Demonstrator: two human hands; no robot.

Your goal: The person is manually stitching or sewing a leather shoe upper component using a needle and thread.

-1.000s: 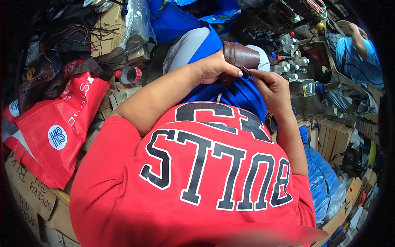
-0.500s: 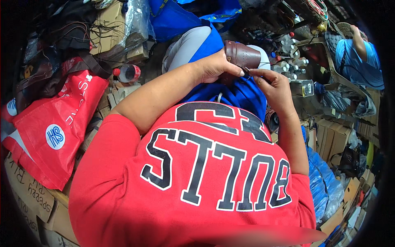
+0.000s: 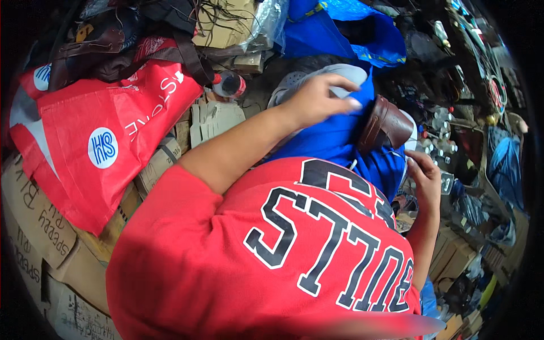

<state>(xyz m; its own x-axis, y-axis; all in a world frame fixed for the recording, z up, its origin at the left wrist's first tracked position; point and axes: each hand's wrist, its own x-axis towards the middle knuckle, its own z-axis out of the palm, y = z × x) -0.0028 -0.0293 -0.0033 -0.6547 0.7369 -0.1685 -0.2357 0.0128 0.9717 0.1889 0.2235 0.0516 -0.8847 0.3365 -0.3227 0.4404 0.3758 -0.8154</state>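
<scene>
Hovering over the lap, the left hand [image 3: 324,102] is holding its thumb and fingers apart, well off the work, and its fingertips are blurring slightly. The right hand [image 3: 424,173] is standing just beside the lower right edge of the brown leather piece [image 3: 390,123], its thumb and fingertips gathering near each other; whether they are pinching something thin, I cannot tell. The leather piece is resting, tilted, on the blue cloth [image 3: 328,136] covering the lap, lying between the two hands and nearer the right one. Its rounded, shiny side is facing right, and a darker flap is showing on its left.

Nearer the camera, the red shirt [image 3: 187,272] is filling the lower middle, its black, white-edged lettering running across the cloth. To the left, a red bag [image 3: 68,141] with a round white patch is lying beside cardboard boxes [image 3: 34,198]. A red-capped bottle [image 3: 229,85] is lying near the bag's upper right corner. Beyond the lap, a blue bag [image 3: 314,39] is gaping open. To the right, clear bottles [image 3: 451,146] are clustering past the leather piece, and more cardboard [image 3: 453,258] is stacking up below them.
</scene>
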